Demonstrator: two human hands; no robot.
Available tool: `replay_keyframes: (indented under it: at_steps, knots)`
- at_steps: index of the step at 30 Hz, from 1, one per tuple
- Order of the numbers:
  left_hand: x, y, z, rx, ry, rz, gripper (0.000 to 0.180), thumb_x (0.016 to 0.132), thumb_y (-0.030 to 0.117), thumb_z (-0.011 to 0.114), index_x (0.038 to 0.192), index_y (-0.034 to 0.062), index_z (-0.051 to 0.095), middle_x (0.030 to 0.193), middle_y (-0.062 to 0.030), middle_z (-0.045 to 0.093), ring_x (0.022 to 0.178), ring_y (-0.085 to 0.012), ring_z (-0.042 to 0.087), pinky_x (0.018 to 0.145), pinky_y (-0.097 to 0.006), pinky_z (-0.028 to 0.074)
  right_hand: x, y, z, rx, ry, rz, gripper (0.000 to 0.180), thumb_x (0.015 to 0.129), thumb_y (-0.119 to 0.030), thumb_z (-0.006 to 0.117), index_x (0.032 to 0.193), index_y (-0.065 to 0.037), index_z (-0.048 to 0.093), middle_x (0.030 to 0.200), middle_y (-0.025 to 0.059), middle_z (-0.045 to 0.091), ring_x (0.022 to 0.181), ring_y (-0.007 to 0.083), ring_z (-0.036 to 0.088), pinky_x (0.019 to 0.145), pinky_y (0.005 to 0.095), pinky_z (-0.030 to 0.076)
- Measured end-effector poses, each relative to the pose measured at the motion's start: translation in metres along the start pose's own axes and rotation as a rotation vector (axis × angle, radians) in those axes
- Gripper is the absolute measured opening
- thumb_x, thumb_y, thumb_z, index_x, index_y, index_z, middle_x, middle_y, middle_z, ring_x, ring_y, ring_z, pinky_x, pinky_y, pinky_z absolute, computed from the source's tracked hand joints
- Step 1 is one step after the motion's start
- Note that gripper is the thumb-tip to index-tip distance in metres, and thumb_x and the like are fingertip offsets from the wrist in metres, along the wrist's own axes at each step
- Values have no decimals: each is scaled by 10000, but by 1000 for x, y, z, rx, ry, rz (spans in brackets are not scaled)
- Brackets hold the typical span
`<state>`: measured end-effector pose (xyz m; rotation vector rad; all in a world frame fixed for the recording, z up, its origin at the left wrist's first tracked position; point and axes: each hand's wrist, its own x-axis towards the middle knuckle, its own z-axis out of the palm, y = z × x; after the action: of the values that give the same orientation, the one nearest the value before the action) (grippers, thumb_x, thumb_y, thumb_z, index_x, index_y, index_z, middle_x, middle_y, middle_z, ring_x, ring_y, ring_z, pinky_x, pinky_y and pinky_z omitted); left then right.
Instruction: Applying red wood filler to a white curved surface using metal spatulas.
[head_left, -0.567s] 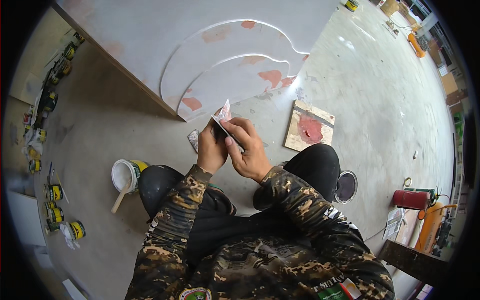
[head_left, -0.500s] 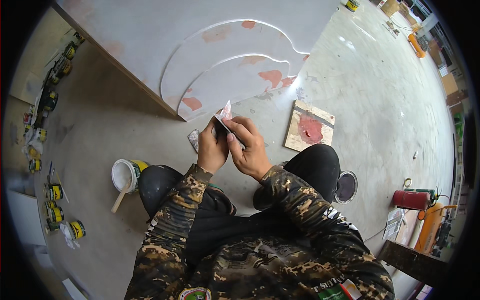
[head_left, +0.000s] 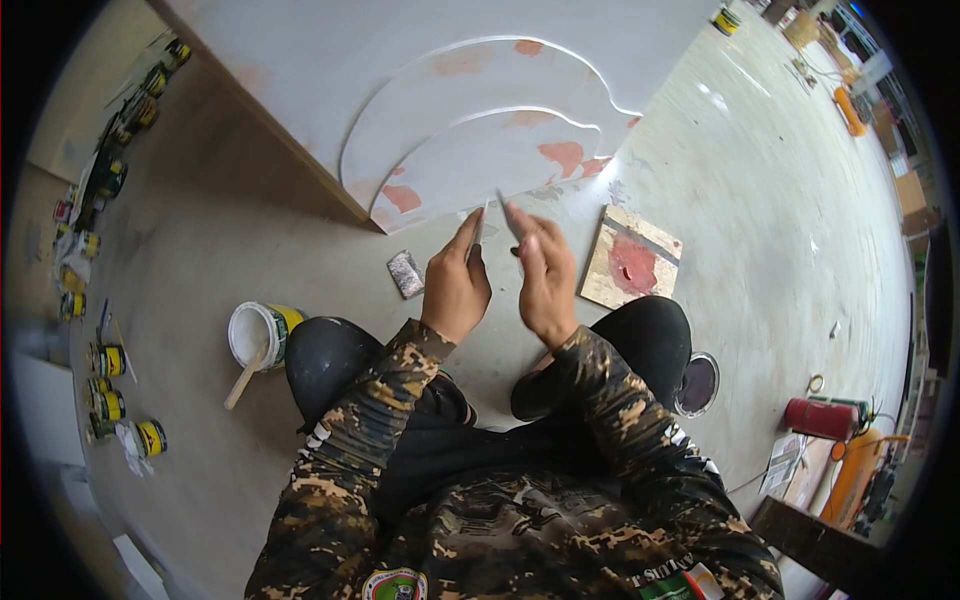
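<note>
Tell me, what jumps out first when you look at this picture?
In the middle, the left hand and right hand each hold up a thin blade. Just beyond them lie curved white panels patched with pink filler. A square board with a red smear lies on the floor at the right, and an open white can at the left.

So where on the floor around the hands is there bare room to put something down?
Bare concrete lies left of the left hand, between the white tub, the sanding block and the white panel. More lies beyond the square board, to its right. It is crowded between the right hand and that board, and along the cans at far left.
</note>
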<state>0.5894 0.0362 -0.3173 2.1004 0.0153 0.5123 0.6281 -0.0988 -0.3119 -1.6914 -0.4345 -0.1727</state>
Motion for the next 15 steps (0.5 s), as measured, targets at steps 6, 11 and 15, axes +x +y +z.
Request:
replay_keyframes:
  at_steps: [6, 11, 15]
  knots:
    - [-6, 14, -2, 9, -125, 79, 555, 863, -77, 516, 1414, -10, 511, 1176, -306, 645, 1026, -458, 645, 834, -498, 536, 8, 15, -2, 88, -13, 266, 392, 1037, -241, 519, 1343, -22, 627, 1092, 134, 617, 996, 217, 606, 830, 318, 498]
    - [8, 1, -14, -134, 118, -105, 381, 861, -13, 603, 1236, -9, 540, 1089, -196, 659, 986, -334, 669, 863, -404, 541, 17, 15, -19, 506, 22, 435, 482, 1037, -309, 481, 1420, -25, 544, 1297, 94, 587, 1151, 189, 586, 887, 334, 537]
    - [26, -10, -36, -1121, 184, -754, 353, 834, 78, 599, 1180, 31, 548, 1016, -56, 626, 942, -199, 622, 865, -366, 514, 8, -2, -23, 550, -235, 223, 478, 1034, -261, 470, 1433, -4, 526, 1409, 127, 503, 1289, 240, 505, 1011, 379, 484]
